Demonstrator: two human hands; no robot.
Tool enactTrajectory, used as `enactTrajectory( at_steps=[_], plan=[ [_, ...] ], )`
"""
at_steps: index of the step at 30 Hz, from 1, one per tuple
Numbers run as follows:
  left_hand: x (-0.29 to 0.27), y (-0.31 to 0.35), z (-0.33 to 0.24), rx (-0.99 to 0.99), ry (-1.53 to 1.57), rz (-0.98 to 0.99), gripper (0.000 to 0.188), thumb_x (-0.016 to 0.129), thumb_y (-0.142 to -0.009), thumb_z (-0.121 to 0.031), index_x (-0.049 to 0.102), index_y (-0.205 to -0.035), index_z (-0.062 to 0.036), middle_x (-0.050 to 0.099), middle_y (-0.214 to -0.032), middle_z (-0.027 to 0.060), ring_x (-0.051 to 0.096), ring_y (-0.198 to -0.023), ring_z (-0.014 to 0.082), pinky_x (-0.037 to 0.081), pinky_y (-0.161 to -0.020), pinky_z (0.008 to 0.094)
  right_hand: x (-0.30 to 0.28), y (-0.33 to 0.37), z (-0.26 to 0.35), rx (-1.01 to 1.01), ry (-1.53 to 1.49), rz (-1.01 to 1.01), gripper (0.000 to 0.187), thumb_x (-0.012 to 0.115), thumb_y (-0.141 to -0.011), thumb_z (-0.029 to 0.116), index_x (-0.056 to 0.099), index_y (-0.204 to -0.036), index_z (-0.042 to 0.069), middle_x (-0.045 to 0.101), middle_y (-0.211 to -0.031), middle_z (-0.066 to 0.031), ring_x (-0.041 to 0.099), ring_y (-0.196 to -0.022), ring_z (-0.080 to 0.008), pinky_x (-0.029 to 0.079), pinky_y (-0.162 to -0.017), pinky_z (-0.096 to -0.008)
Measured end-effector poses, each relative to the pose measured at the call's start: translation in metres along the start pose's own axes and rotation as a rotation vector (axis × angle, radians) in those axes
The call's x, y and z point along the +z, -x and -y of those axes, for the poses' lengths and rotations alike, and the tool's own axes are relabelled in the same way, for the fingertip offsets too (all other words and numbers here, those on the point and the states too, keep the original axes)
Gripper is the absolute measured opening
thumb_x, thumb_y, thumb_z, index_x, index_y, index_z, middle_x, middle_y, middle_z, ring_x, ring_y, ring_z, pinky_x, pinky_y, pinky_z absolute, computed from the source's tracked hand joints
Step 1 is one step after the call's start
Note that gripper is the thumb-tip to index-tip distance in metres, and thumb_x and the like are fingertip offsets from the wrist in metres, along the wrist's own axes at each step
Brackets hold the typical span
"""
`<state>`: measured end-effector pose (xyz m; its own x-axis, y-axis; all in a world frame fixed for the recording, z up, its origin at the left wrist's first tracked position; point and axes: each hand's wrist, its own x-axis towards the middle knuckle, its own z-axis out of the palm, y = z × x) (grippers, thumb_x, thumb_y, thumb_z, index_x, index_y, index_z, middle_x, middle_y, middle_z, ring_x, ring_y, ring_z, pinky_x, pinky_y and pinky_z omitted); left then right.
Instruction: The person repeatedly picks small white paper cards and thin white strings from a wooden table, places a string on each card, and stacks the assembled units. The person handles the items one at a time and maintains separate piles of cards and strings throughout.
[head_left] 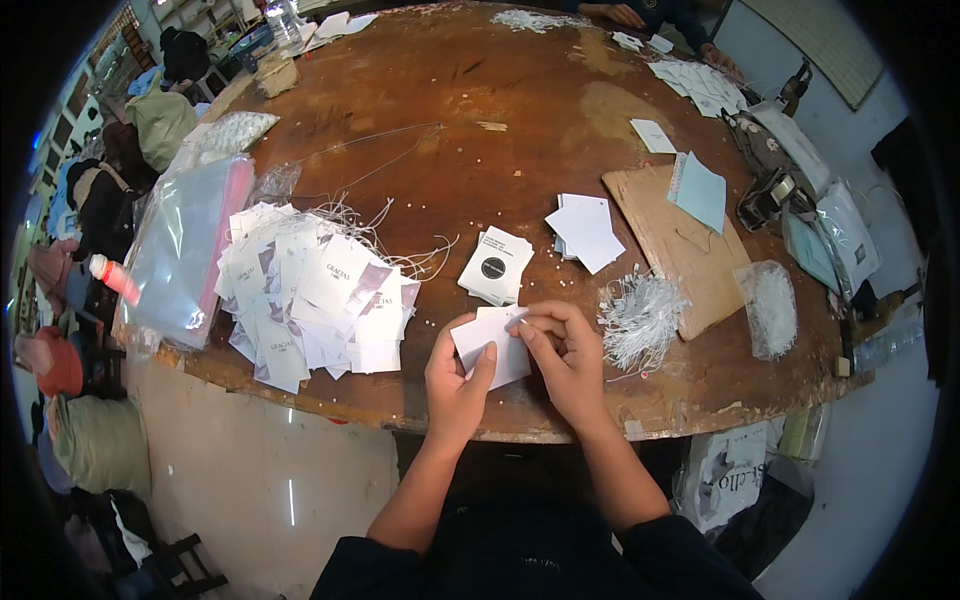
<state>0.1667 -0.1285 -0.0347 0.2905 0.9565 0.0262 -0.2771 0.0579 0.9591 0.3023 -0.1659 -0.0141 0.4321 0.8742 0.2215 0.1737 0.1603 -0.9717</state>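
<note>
My left hand (458, 378) is closed on white paper tags (505, 362), with the thumb pressed flat over them. At their upper right corner, near a small dark hole, my right hand (566, 358) pinches the edge with thumb and forefinger. Whether a string is in that pinch is too small to tell. Just beyond lies a stack of white cards with a black round mark (496, 264). A bundle of white strings (641, 318) sits to the right of my right hand. Left of my left hand spreads a large heap of strung, printed white tags (310, 290).
Plain white tags (588, 232) lie fanned beyond my right hand, beside a brown cardboard sheet (660, 215) bearing a blue card (700, 195). Clear plastic bags (190, 250) rest at left. Across the wooden table (480, 100), another person's hand (613, 14) is near more tags (700, 85).
</note>
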Motion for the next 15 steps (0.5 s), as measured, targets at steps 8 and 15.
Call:
enactTrajectory(
  at_steps=[8, 15],
  plan=[
    [0.0055, 0.0005, 0.0004, 0.059, -0.043, 0.024, 0.037, 0.062, -0.096, -0.002, 0.052, -0.131, 0.0038, 0.063, -0.119, 0.0101, 0.061, -0.107, 0.0135, 0.051, -0.092, 0.0293, -0.0051, 0.0027, 0.0033, 0.006, 0.117, -0.033, 0.008, 0.068, -0.094, 0.005, 0.066, -0.093, -0.003, 0.07, -0.081, -0.0083, 0.065, -0.069, -0.0121, 0.052, -0.061, -0.0285],
    [0.0023, 0.0011, 0.0013, 0.042, -0.081, 0.057, 0.042, 0.062, -0.097, -0.003, 0.049, -0.137, 0.0034, 0.063, -0.121, 0.0098, 0.06, -0.11, 0.0136, 0.049, -0.094, 0.0295, -0.0047, -0.0009, 0.0084, -0.199, 0.302, -0.044, 0.006, 0.065, -0.095, 0.003, 0.065, -0.098, -0.002, 0.067, -0.086, -0.0121, 0.065, -0.068, -0.0208, 0.052, -0.061, -0.0303]
  ],
)
